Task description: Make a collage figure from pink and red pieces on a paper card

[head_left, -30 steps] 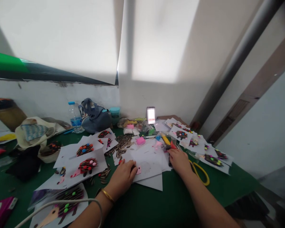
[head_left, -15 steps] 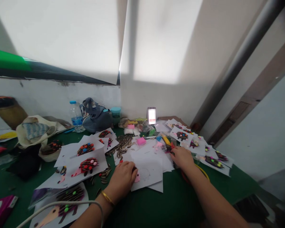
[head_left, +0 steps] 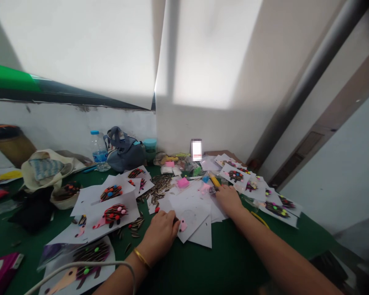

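My left hand rests at the left edge of a white sheet that bears a pencil outline and a pink clay piece. Its fingers are bent together on the paper; what they hold, if anything, is hidden. My right hand is among small bags of coloured clay, beside a yellow packet and a light pink lump. Its fingertips are partly hidden. A bright pink block and a pile of striped seeds lie behind the sheet.
Sheets with seed-covered clay hedgehogs lie at the left and right. Farther back are a water bottle, a blue-grey bag and an upright phone. A pale cable crosses the front left.
My right hand has moved slightly left and back, over the clay bags. The drawn sheet has turned under my left hand, showing more of the sheet beneath. My left hand has shifted slightly.
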The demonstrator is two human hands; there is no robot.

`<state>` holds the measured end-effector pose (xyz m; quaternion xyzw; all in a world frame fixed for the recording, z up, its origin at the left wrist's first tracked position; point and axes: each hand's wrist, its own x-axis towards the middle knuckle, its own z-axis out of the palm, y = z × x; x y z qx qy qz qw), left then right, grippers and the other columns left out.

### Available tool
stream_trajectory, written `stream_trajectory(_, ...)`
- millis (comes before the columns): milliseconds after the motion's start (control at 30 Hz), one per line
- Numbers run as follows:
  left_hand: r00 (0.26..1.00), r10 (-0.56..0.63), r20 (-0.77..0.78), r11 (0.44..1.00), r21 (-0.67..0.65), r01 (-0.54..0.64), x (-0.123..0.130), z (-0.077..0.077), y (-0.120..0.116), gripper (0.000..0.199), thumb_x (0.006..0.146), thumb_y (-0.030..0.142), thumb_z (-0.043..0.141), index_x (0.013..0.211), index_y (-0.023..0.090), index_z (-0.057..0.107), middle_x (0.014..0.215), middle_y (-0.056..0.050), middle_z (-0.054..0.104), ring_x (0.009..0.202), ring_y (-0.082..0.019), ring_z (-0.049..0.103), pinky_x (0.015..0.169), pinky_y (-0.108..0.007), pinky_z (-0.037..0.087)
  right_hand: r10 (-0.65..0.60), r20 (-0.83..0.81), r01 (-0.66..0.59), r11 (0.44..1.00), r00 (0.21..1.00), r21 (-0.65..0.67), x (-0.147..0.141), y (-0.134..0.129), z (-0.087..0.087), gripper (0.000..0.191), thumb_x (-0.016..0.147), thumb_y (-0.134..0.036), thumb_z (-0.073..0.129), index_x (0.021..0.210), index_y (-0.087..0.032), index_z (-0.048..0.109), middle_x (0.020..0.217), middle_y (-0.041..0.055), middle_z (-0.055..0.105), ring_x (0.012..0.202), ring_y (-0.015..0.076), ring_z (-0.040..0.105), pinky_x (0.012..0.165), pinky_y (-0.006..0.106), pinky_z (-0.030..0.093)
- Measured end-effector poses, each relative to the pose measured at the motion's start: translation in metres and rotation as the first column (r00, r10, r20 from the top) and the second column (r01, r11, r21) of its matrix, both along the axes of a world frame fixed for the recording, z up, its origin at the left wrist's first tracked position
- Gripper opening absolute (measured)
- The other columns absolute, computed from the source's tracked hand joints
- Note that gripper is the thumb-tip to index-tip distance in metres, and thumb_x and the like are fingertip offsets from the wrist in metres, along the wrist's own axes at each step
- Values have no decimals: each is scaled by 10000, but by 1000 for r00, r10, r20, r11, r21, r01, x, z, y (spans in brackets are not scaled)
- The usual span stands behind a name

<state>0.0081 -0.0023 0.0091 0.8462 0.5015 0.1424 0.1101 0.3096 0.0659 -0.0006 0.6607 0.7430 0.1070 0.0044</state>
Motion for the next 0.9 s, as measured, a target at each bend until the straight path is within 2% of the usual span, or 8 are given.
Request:
stream_trajectory(233, 1000, -17, 13, 1000, -15, 17, 0, -1, -1, 223, 972, 321, 397, 998, 196, 580, 941, -81, 625, 919, -242, 539, 840, -356, 407, 12, -50, -10, 999, 999, 48, 6, 3, 7, 263, 938, -260, 466, 875, -193, 713, 987, 122, 670, 1001, 265, 545, 853, 366, 349)
stream_trajectory(467, 996, 4, 86, 999, -46, 0, 4, -4, -5, 178, 953, 303, 414, 948, 209, 565, 940, -69, 634, 929, -245, 540, 845, -368, 416, -62, -453, 154, 974, 889, 169, 5, -12, 16, 224, 926, -287, 428, 974, -217, 635, 885, 42, 681, 813, 198, 619, 679, 289, 404)
stream_trajectory(533, 995, 15, 99, 998, -57, -9, 6, -6, -6, 173, 943, 293, 428, 996, 206, 568, 983, -77, 646, 958, -250, 544, 864, -378, 418, -22, -660, 150, 979, 751, 139, -9, -24, 11, 221, 909, -309, 446, 1053, -222, 589, 828, 21, 681, 725, 188, 627, 629, 284, 417)
stream_trajectory(600, 994, 27, 105, 999, -34, -24, 6, -9, -6, 206, 924, 272, 458, 1086, 196, 561, 1106, -102, 643, 1036, -263, 536, 925, -407, 400, 45, -848, 56, 995, 529, 88, -28, -38, 3, 259, 886, -314, 458, 1110, -216, 541, 762, -1, 668, 619, 174, 612, 570, 279, 430)
stream_trajectory(667, 993, 21, 118, 1000, 17, -23, 6, -10, -5, 236, 905, 245, 484, 1124, 197, 557, 1222, -114, 613, 1120, -273, 513, 986, -438, 362, 11, -952, -85, 996, 306, -16, -48, -53, -7, 205, 871, -330, 461, 1007, -214, 561, 742, -7, 665, 593, 163, 616, 548, 275, 453)
stream_trajectory(733, 992, -9, 128, 999, 52, 2, 4, -9, -4, 214, 903, 230, 483, 1099, 208, 567, 1208, -103, 622, 1128, -269, 516, 995, -442, 353, -54, -991, -174, 982, 126, -75, -65, -66, -17, 199, 856, -335, 468, 931, -202, 596, 782, 19, 690, 653, 170, 649, 597, 291, 487)
stream_trajectory(833, 993, -42, 109, 998, 53, 37, 3, -7, -3, 174, 913, 231, 465, 1047, 210, 575, 1067, -85, 658, 1047, -252, 557, 955, -415, 374, -60, -998, -271, 961, -10, -55, -80, -81, -27, 226, 815, -329, 548, 984, -201, 623, 846, 39, 706, 771, 192, 667, 677, 315, 510)
stream_trajectory(900, 995, -54, 81, 998, 41, 51, 3, -6, -3, 168, 918, 231, 455, 1030, 207, 579, 1013, -80, 662, 1014, -244, 573, 939, -398, 378, -17, -1000, -293, 956, -4, -15, -84, -89, -30, 249, 785, -317, 618, 1008, -207, 616, 858, 33, 693, 780, 189, 650, 692, 311, 510)
